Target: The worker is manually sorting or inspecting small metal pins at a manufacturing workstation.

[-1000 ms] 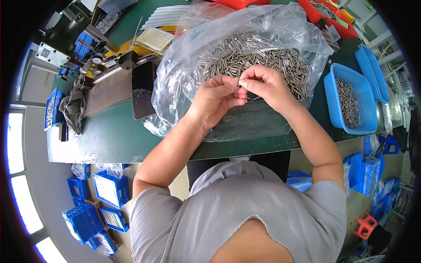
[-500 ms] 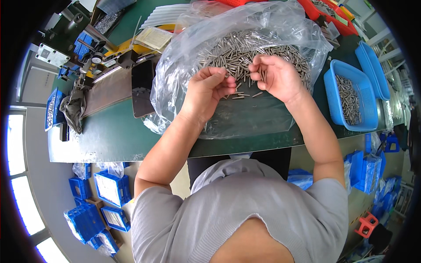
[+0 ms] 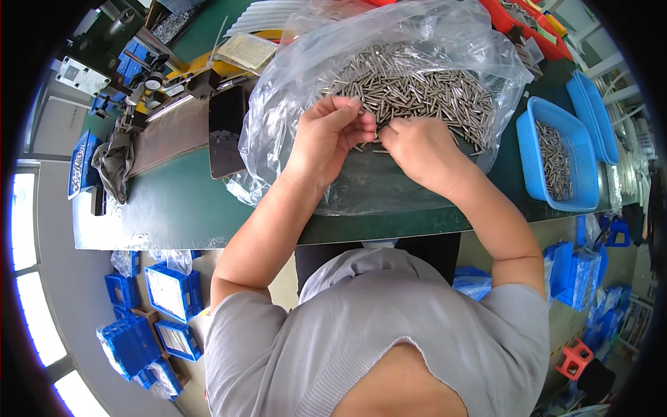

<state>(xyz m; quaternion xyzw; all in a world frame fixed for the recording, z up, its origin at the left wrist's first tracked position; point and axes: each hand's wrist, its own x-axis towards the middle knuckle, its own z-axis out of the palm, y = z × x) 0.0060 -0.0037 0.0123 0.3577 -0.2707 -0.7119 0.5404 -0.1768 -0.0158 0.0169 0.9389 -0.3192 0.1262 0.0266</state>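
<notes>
Head view: left hand [image 3: 323, 135] turned inward, right hand [image 3: 422, 149] palm-down, fingers curled beside metal pins [image 3: 434, 97], their grip unclear.

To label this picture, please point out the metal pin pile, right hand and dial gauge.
Metal pin pile [image 3: 420, 94], head view: middle.
Right hand [image 3: 422, 147], head view: back.
Dial gauge [image 3: 152, 84], head view: face.
</notes>
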